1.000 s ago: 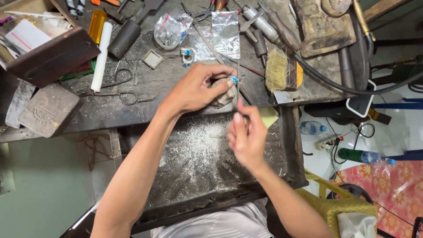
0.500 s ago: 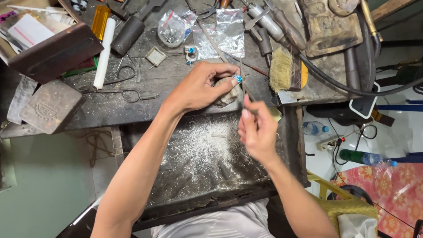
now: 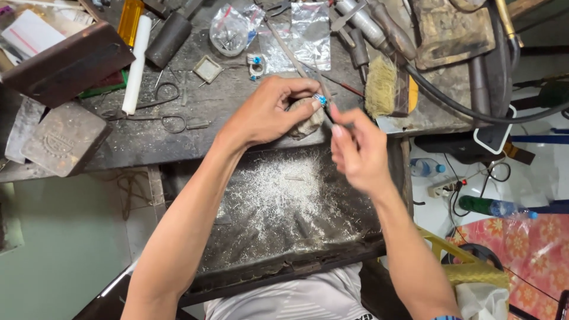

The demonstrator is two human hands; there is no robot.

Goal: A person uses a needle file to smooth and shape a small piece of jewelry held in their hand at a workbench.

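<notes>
- The left hand [image 3: 267,115] reaches in from about 7 o'clock and is clenched on a small ring with a blue stone [image 3: 320,99], pinched between thumb and fingertips at the hand's 2 o'clock end.
- The ring sits at the very tip of that pinch, pressed against a worn wooden bench peg [image 3: 305,121] that juts from the bench edge just under the fingers (the peg is mostly covered by the hand).
- The right hand [image 3: 361,151] comes in from 5 o'clock and is closed around a thin metal file [image 3: 296,59], its fingers curled about the lower end.
- The file runs up toward 11 o'clock from the right hand, crossing right beside the ring; whether its edge actually touches the ring I cannot tell, since the hand is blurred.
- From the right hand's grip, the ring lies at about 11 o'clock, just beside the raised thumb tip.
- Below both hands, at 6 o'clock, a dark catch tray [image 3: 278,207] holds a scatter of pale metal filings.
- On the workbench [image 3: 148,139] at 12 o'clock of the ring lies a second ring with a blue stone [image 3: 256,64], near two clear plastic bags [image 3: 311,29].
- At 2 o'clock of the ring stands a straw-coloured brush [image 3: 380,86], and a black hose [image 3: 462,104] curves past it.
- Far out at 10 o'clock lie a white rod [image 3: 135,65], a dark cylinder [image 3: 169,38] and a pair of wire-handled scissors [image 3: 169,109].
</notes>
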